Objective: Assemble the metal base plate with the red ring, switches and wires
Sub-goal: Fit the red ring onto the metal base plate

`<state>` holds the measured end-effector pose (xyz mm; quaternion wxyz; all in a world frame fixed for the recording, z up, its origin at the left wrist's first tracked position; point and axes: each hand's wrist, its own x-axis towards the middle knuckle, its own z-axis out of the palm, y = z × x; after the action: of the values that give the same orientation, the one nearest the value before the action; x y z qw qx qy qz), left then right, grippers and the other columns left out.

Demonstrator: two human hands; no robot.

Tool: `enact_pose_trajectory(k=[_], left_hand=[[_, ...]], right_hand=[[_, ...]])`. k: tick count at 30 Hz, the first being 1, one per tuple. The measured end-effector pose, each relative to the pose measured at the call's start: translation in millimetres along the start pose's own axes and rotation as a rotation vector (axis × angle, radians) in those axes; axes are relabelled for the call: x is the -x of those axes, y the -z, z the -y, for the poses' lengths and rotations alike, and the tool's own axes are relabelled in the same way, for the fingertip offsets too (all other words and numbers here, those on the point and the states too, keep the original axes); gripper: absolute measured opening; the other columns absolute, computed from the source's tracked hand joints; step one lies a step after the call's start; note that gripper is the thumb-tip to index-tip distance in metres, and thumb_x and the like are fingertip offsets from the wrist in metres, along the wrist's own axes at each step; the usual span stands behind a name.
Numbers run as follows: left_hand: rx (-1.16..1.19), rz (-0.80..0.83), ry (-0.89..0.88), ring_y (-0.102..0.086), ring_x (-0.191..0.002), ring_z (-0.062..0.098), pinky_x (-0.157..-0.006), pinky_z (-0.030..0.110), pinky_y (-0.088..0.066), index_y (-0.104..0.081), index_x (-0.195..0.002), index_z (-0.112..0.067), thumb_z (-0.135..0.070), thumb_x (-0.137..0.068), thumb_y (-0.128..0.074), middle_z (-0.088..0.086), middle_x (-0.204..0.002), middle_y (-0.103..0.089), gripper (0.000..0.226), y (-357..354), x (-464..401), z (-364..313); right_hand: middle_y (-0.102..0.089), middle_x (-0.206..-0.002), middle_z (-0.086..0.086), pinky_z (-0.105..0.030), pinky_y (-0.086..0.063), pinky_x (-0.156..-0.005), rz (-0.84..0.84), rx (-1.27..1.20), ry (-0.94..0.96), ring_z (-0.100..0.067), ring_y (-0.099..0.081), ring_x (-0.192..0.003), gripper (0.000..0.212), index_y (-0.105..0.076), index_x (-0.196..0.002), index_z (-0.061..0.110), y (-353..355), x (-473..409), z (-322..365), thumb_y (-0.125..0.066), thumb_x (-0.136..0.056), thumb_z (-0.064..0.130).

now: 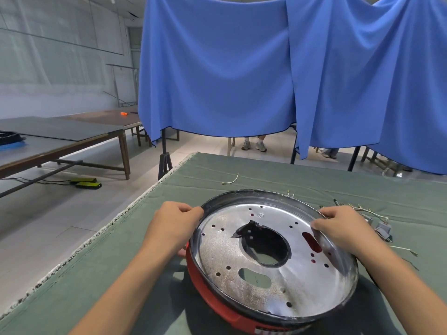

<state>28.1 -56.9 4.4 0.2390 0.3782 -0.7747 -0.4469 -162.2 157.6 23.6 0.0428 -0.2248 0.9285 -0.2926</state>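
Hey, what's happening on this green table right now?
A person is holding a round metal plate by its rim, left hand on one side and right hand on the other. The plate sits tilted on a red ring, near edge low and far edge raised, so it does not look fully seated. Loose wires and small switches lie unattached on the green cloth beside and behind it.

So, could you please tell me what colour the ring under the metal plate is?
Red ring, seen best in the head view.
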Motion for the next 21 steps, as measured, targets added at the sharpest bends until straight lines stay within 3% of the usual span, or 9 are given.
enact_pose_trajectory(k=[4,10,14,17,19,21], left_hand=[[0.081,0.134,0.118,-0.047,-0.037,0.022,-0.035,0.027,-0.046,-0.047,-0.059,-0.013,-0.022,-0.082,-0.057,0.009,-0.054,-0.050,0.027,3,5,-6],[0.312,0.146,0.119,-0.040,-0.032,0.012,-0.034,0.013,-0.034,-0.050,-0.078,-0.008,-0.019,-0.089,-0.056,0.012,-0.069,-0.044,0.017,0,11,-13],[0.372,0.140,0.103,-0.051,-0.055,0.018,-0.042,0.019,-0.042,-0.067,-0.073,-0.008,-0.028,-0.086,-0.060,0.010,-0.069,-0.057,0.025,4,11,-16],[0.476,0.166,0.085,-0.052,-0.064,0.021,-0.050,0.025,-0.046,-0.073,-0.067,-0.020,-0.033,-0.086,-0.059,0.000,-0.063,-0.060,0.027,6,13,-20],[0.522,0.156,0.044,-0.057,-0.072,0.021,-0.055,0.028,-0.048,-0.074,-0.084,-0.025,-0.037,-0.087,-0.057,-0.002,-0.074,-0.066,0.021,5,12,-21],[0.567,0.084,-0.038,-0.065,-0.092,0.019,-0.074,0.035,-0.053,-0.066,-0.113,-0.023,-0.040,-0.088,-0.056,-0.003,-0.103,-0.070,0.032,2,12,-22]], right_hand=[[-0.037,-0.050,-0.003,-0.025,-0.023,-0.047,0.067,0.018,-0.088,-0.017,-0.032,-0.047,0.031,-0.051,-0.059,0.008,1,-1,2,-0.064,-0.086,0.020],[-0.037,-0.048,-0.004,-0.025,-0.024,-0.048,0.024,0.040,-0.146,-0.019,-0.034,-0.046,0.038,-0.045,-0.054,0.010,-1,-4,3,-0.065,-0.084,0.019],[-0.044,-0.053,-0.015,-0.030,-0.028,-0.053,-0.077,-0.074,-0.129,-0.023,-0.038,-0.051,0.038,-0.048,-0.056,0.003,5,-4,1,-0.069,-0.083,0.020],[-0.062,-0.067,-0.030,-0.031,-0.034,-0.055,-0.203,-0.190,-0.068,-0.025,-0.047,-0.054,0.038,-0.061,-0.069,-0.011,9,-4,2,-0.068,-0.085,0.023],[-0.062,-0.059,-0.023,-0.031,-0.033,-0.052,-0.313,-0.234,0.007,-0.025,-0.046,-0.052,0.038,-0.062,-0.062,-0.006,10,-1,6,-0.066,-0.086,0.023],[-0.050,-0.043,-0.008,-0.030,-0.030,-0.049,-0.424,-0.265,0.081,-0.022,-0.041,-0.046,0.043,-0.053,-0.048,0.006,8,5,13,-0.063,-0.088,0.021]])
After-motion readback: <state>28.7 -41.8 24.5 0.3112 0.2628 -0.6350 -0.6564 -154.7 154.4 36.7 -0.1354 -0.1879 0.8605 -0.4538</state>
